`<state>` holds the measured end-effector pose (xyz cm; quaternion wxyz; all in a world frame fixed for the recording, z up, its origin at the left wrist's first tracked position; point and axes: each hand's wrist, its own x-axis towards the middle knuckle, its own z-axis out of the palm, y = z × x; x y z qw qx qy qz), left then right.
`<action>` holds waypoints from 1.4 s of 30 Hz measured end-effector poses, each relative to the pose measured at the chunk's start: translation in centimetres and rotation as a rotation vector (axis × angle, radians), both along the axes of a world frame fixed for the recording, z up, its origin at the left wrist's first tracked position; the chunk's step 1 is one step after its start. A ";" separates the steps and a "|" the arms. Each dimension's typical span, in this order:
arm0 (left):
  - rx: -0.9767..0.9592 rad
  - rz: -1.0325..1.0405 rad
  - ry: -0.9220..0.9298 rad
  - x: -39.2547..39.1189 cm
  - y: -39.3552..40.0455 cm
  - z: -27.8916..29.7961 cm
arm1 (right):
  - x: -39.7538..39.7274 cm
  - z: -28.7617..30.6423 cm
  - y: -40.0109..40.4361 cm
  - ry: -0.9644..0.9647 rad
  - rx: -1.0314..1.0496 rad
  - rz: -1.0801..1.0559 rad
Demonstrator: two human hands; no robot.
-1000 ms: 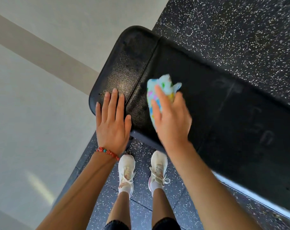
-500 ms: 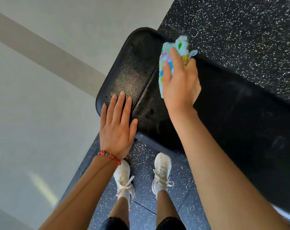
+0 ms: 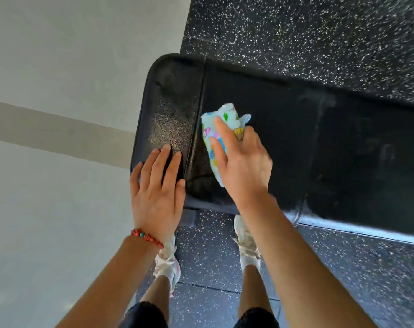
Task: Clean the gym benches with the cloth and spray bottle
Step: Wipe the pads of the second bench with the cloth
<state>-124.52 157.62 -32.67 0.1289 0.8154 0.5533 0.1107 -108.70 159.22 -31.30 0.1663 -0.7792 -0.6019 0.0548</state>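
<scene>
A black padded gym bench [image 3: 296,143] runs from centre to the right edge, with a seam between its short end pad and its long pad. My right hand [image 3: 244,164] grips a light blue cloth with coloured prints [image 3: 221,124] and presses it on the long pad just right of the seam. My left hand [image 3: 157,185] lies flat with straight fingers on the near corner of the end pad; a red bead bracelet is on that wrist. No spray bottle is in view.
Black speckled rubber flooring [image 3: 296,29] surrounds the bench. A pale smooth floor with a beige stripe [image 3: 47,124] fills the left side. My feet in white shoes [image 3: 168,266] stand just in front of the bench's near edge.
My right hand pushed the cloth to the bench's far edge, then drew it back toward the near side beside the seam. My left hand stayed flat on the end pad.
</scene>
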 end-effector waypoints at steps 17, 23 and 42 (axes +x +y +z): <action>0.024 -0.153 0.063 3.0 5.5 -1.8 | 0.2 -0.1 -0.9 0.065 0.052 -0.478; 0.024 -0.164 0.065 2.9 5.5 -1.7 | 1.2 -0.1 -3.3 -0.030 0.018 -0.249; 0.020 -0.188 0.027 5.7 4.4 -0.3 | 5.9 0.3 -3.6 0.038 -0.005 -0.471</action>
